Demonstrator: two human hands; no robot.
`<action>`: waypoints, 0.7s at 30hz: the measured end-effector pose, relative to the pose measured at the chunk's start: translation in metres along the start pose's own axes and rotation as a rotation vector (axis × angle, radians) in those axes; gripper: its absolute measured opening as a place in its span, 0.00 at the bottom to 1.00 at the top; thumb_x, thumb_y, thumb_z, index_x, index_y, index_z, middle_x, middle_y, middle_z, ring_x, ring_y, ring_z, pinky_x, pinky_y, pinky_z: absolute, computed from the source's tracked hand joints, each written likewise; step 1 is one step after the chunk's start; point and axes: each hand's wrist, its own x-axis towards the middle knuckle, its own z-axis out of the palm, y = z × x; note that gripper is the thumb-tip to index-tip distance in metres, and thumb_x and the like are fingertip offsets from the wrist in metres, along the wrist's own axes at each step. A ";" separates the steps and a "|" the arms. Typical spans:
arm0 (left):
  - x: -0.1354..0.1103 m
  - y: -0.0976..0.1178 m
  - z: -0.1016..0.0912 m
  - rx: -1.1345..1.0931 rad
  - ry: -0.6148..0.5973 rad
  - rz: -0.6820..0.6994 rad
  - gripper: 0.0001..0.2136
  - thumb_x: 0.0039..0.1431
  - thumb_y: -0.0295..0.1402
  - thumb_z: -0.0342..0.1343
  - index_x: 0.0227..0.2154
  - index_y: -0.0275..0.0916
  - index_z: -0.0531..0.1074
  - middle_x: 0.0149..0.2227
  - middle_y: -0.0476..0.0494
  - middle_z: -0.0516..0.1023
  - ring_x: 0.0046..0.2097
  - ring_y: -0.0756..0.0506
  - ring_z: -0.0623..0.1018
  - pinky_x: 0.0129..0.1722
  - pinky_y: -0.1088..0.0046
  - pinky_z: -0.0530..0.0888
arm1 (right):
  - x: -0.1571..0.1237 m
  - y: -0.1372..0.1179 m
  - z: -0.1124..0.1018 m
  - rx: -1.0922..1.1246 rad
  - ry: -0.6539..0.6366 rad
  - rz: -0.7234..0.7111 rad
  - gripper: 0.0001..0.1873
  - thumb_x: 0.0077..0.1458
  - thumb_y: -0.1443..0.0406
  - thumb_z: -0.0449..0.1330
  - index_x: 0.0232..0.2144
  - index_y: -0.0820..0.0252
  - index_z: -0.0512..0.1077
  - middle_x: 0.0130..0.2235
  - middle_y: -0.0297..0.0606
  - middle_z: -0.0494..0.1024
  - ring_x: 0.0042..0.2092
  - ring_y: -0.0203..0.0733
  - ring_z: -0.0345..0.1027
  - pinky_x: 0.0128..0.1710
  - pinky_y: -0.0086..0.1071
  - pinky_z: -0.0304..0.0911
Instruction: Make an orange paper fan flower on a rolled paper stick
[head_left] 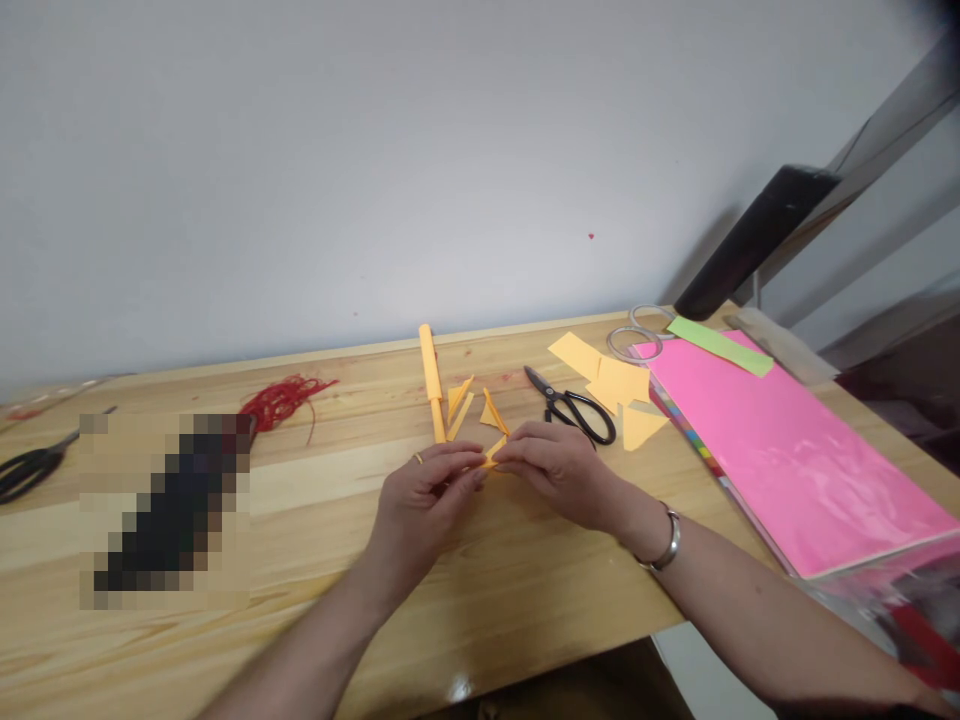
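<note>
My left hand (pixel 427 495) and my right hand (pixel 559 465) meet at the middle of the wooden table (pixel 300 520). Both pinch one small orange paper piece (pixel 493 452) between their fingertips. My left hand wears a ring, my right wrist a metal bracelet. Just beyond my fingers lie a rolled orange paper tube (pixel 432 380) and several orange paper offcuts (pixel 465 400). Black scissors (pixel 574 405) lie right of the offcuts, close to my right hand.
Larger orange paper scraps (pixel 611 380) lie by a pink paper pack (pixel 780 450) with a green strip (pixel 720 345) on it. Red thread (pixel 285 398) and a blurred dark object sit on the left. Another pair of black scissors (pixel 30 465) lies at the far left.
</note>
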 end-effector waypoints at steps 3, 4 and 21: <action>-0.001 -0.004 0.000 0.189 0.044 0.206 0.06 0.52 0.30 0.56 0.31 0.42 0.78 0.37 0.44 0.80 0.39 0.46 0.78 0.39 0.72 0.75 | 0.000 0.000 0.000 -0.031 -0.032 -0.001 0.09 0.57 0.70 0.53 0.34 0.62 0.73 0.32 0.40 0.76 0.33 0.36 0.69 0.33 0.28 0.64; -0.002 -0.005 0.000 0.238 0.047 0.251 0.06 0.53 0.30 0.55 0.32 0.42 0.78 0.36 0.44 0.80 0.38 0.47 0.78 0.39 0.72 0.74 | 0.000 0.000 0.000 -0.038 -0.041 0.000 0.09 0.57 0.70 0.53 0.34 0.62 0.73 0.32 0.40 0.76 0.33 0.36 0.69 0.33 0.28 0.64; 0.003 0.003 -0.005 0.106 -0.038 -0.203 0.08 0.47 0.36 0.59 0.31 0.41 0.77 0.23 0.51 0.80 0.26 0.48 0.78 0.27 0.75 0.73 | 0.001 0.000 0.000 -0.130 -0.022 -0.011 0.08 0.57 0.69 0.53 0.33 0.63 0.72 0.31 0.41 0.75 0.32 0.37 0.68 0.32 0.28 0.63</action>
